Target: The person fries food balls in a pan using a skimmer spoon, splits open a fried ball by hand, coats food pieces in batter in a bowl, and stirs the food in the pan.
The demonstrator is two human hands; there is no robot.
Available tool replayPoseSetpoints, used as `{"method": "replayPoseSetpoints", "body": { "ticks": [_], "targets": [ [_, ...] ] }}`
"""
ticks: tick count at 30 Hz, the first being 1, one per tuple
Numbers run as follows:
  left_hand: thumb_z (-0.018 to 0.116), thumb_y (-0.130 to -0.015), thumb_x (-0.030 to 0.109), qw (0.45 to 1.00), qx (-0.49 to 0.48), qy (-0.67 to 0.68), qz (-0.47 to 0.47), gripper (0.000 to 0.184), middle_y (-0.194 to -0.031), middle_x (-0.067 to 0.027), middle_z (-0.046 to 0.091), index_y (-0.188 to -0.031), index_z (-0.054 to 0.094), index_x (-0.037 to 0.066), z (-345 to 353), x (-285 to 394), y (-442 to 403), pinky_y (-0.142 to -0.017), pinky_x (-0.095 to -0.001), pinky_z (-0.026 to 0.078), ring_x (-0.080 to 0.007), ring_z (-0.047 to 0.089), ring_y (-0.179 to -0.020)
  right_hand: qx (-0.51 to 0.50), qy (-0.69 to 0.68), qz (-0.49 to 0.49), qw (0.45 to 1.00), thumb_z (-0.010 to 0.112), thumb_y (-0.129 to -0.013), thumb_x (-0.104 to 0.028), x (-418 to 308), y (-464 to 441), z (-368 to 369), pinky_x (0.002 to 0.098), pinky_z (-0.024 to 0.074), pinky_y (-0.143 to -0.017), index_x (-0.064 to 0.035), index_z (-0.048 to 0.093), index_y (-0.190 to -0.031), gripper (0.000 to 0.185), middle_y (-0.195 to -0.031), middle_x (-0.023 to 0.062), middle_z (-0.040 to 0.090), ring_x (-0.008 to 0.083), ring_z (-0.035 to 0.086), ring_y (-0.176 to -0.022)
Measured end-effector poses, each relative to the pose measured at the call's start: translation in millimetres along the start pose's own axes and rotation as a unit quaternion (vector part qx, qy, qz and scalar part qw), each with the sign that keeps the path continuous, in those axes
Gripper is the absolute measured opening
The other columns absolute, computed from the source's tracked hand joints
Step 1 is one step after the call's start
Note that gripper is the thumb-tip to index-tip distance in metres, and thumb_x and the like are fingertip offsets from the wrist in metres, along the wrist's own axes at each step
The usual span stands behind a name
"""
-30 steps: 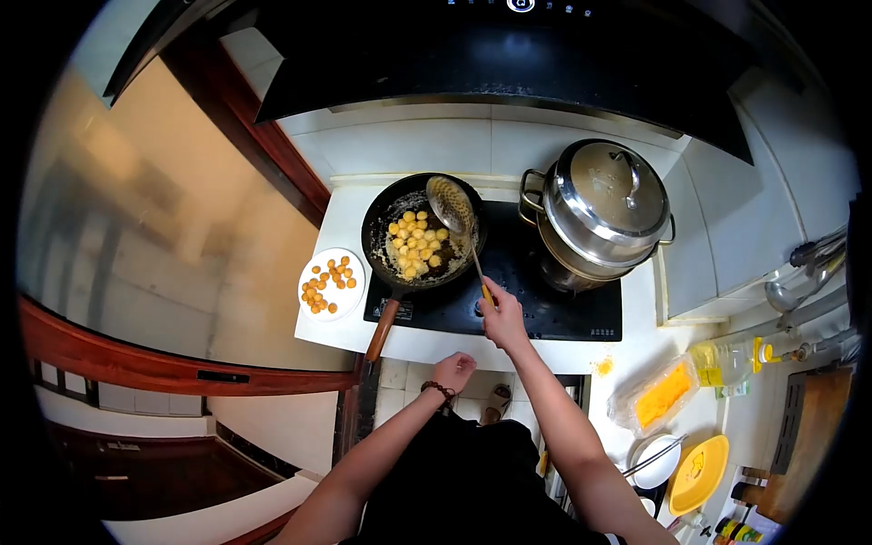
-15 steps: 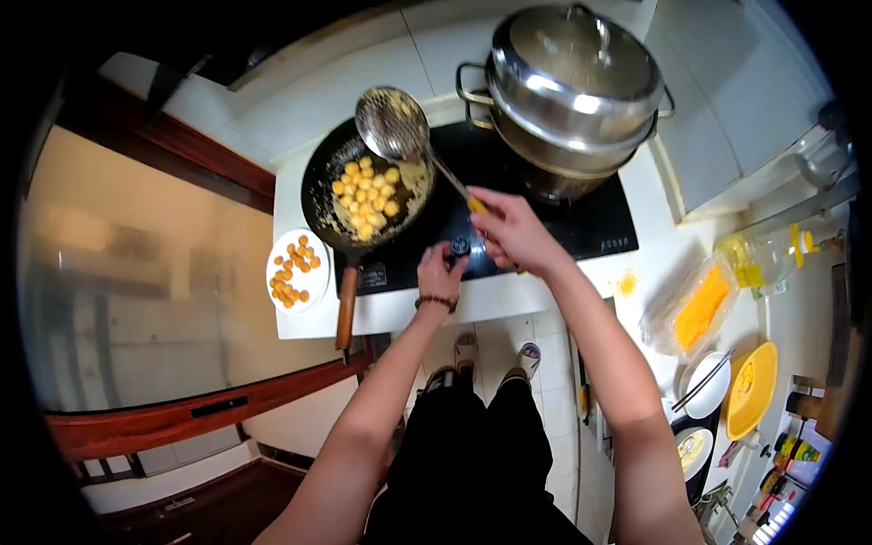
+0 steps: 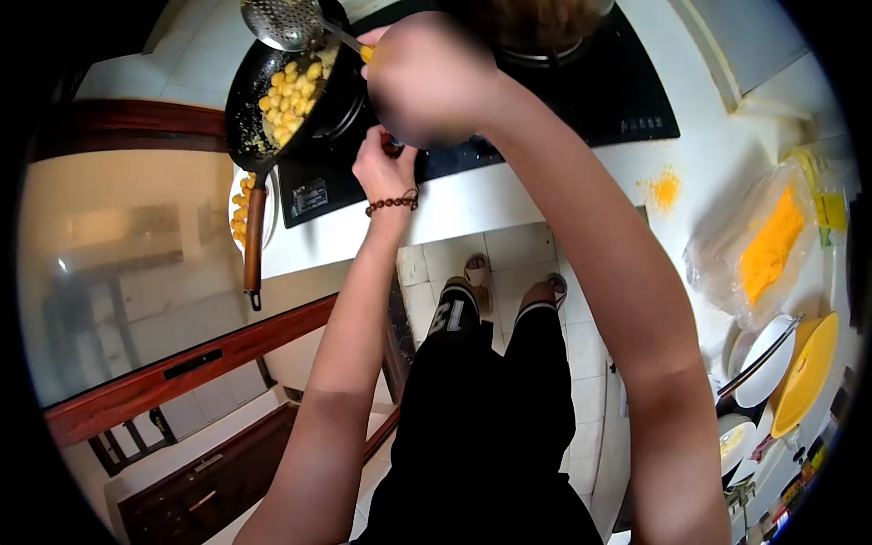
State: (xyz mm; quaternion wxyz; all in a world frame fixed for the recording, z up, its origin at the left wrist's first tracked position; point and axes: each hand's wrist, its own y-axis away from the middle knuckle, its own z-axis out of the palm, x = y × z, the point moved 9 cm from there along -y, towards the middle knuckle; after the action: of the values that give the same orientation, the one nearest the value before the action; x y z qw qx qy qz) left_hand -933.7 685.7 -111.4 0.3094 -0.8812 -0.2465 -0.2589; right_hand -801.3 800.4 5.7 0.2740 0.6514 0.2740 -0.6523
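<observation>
My right hand (image 3: 431,82), partly blurred, is closed round the yellow handle of a skimmer (image 3: 283,22). The skimmer's perforated metal bowl is over the far side of a black frying pan (image 3: 238,113). Several yellow balls (image 3: 291,98) lie in the pan, with crumbly residue round them. At the stove's front, my left hand (image 3: 381,168) has its fingers closed on a dark stove knob (image 3: 392,145), mostly hidden by them. The pan's brown wooden handle (image 3: 255,227) points toward me, in front of a white plate (image 3: 270,213) of fried balls.
A pot (image 3: 545,18) stands on the black cooktop (image 3: 618,100) at back right. On the right counter are spilled orange powder (image 3: 666,189), a plastic bag of orange crumbs (image 3: 772,245), a white bowl (image 3: 767,359), a yellow basin (image 3: 808,381) and an oil bottle (image 3: 827,204).
The view has shifted, so the pan and pot sit higher in it. The pan's handle now overlaps the plate, and part of the burner shows beside the pan. Both hands keep their holds.
</observation>
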Motion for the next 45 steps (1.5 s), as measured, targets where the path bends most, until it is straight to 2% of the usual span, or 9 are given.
{"method": "replayPoseSetpoints", "body": {
  "ticks": [4, 5, 9, 15, 19, 21, 22, 23, 45],
  "targets": [
    [0.086, -0.074, 0.011, 1.000, 0.000, -0.026, -0.012, 0.031, -0.082, -0.0145, 0.072, -0.095, 0.068, -0.001, 1, 2, 2, -0.068, -0.0331, 0.055, -0.0225, 0.070, -0.070, -0.002, -0.010, 0.024, 1.000, 0.052, -0.084, -0.005, 15, 4, 0, 0.0343, 0.0573, -0.055, -0.0032, 0.066, -0.127, 0.046, -0.066, 0.0143, 0.068, 0.0231, 0.068, -0.052],
    [0.086, -0.075, 0.011, 1.000, 0.009, -0.028, -0.011, 0.030, -0.080, -0.0136, 0.072, -0.095, 0.068, -0.001, 0, 7, 3, -0.068, -0.0322, 0.055, -0.0219, 0.070, -0.069, 0.003, -0.010, 0.034, 0.999, 0.052, -0.083, -0.004, 20, 3, 1, 0.0333, 0.0573, -0.055, -0.0010, 0.070, -0.115, 0.037, -0.066, 0.0140, 0.068, 0.0230, 0.068, -0.053],
    [0.085, -0.076, 0.012, 0.998, -0.013, -0.059, -0.006, 0.029, -0.079, -0.0126, 0.072, -0.094, 0.069, -0.002, 1, 6, 6, -0.069, -0.0309, 0.055, -0.0192, 0.070, -0.069, -0.043, 0.083, 0.006, 0.996, 0.053, -0.081, -0.001, 25, -10, 8, 0.0321, 0.0572, -0.055, 0.0031, 0.067, -0.097, 0.021, -0.067, 0.0136, 0.068, 0.0216, 0.067, -0.054],
    [0.085, -0.078, 0.014, 0.997, -0.024, -0.077, -0.004, 0.028, -0.078, -0.0116, 0.072, -0.094, 0.068, -0.003, 1, 7, 5, -0.069, -0.0291, 0.054, -0.0162, 0.070, -0.069, -0.009, -0.048, 0.049, 0.998, 0.055, -0.083, -0.003, 37, -11, 5, 0.0330, 0.0574, -0.055, 0.0019, 0.067, -0.100, 0.022, -0.066, 0.0135, 0.067, 0.0220, 0.068, -0.056],
    [0.084, -0.079, 0.014, 0.997, -0.024, -0.071, 0.010, 0.028, -0.077, -0.0113, 0.072, -0.095, 0.069, -0.003, 2, 8, 6, -0.069, -0.0283, 0.054, -0.0154, 0.069, -0.069, -0.008, -0.029, 0.030, 0.999, 0.058, -0.083, -0.005, 35, -15, 1, 0.0332, 0.0576, -0.057, 0.0029, 0.070, -0.092, 0.017, -0.065, 0.0135, 0.068, 0.0221, 0.068, -0.057],
    [0.084, -0.079, 0.015, 0.997, -0.034, -0.073, 0.016, 0.028, -0.077, -0.0112, 0.072, -0.096, 0.069, -0.002, 4, 8, 5, -0.070, -0.0282, 0.054, -0.0151, 0.069, -0.069, -0.037, -0.031, 0.023, 0.999, 0.055, -0.086, -0.005, 33, -15, 6, 0.0300, 0.0478, -0.047, 0.0004, 0.065, -0.126, 0.042, -0.072, 0.0098, 0.064, 0.0156, 0.059, -0.056],
    [0.084, -0.079, 0.015, 0.997, -0.034, -0.072, 0.015, 0.028, -0.077, -0.0110, 0.072, -0.096, 0.069, -0.002, 4, 7, 4, -0.070, -0.0281, 0.054, -0.0149, 0.069, -0.069, -0.032, -0.029, 0.006, 0.999, 0.051, -0.084, -0.001, 30, -10, 2, 0.0304, 0.0460, -0.042, 0.0015, 0.057, -0.138, 0.054, -0.068, 0.0137, 0.063, 0.0174, 0.057, -0.049],
    [0.084, -0.078, 0.018, 0.996, -0.049, -0.069, -0.018, 0.031, -0.082, -0.0088, 0.074, -0.098, 0.071, -0.002, 5, 2, 4, -0.076, -0.0279, 0.054, -0.0132, 0.070, -0.075, -0.026, -0.026, 0.010, 0.999, 0.050, -0.084, -0.001, 31, -11, 0, 0.0302, 0.0471, -0.043, 0.0016, 0.058, -0.137, 0.053, -0.067, 0.0135, 0.062, 0.0174, 0.057, -0.048],
    [0.084, -0.081, 0.014, 0.996, -0.070, -0.055, 0.020, 0.028, -0.079, -0.0107, 0.073, -0.098, 0.071, -0.003, 10, -4, 1, -0.072, -0.0264, 0.053, -0.0128, 0.069, -0.072, -0.035, -0.020, 0.016, 0.999, 0.048, -0.084, 0.000, 27, -21, -5, 0.0302, 0.0507, -0.044, 0.0014, 0.054, -0.140, 0.057, -0.066, 0.0122, 0.062, 0.0175, 0.058, -0.045]
  ]
}}
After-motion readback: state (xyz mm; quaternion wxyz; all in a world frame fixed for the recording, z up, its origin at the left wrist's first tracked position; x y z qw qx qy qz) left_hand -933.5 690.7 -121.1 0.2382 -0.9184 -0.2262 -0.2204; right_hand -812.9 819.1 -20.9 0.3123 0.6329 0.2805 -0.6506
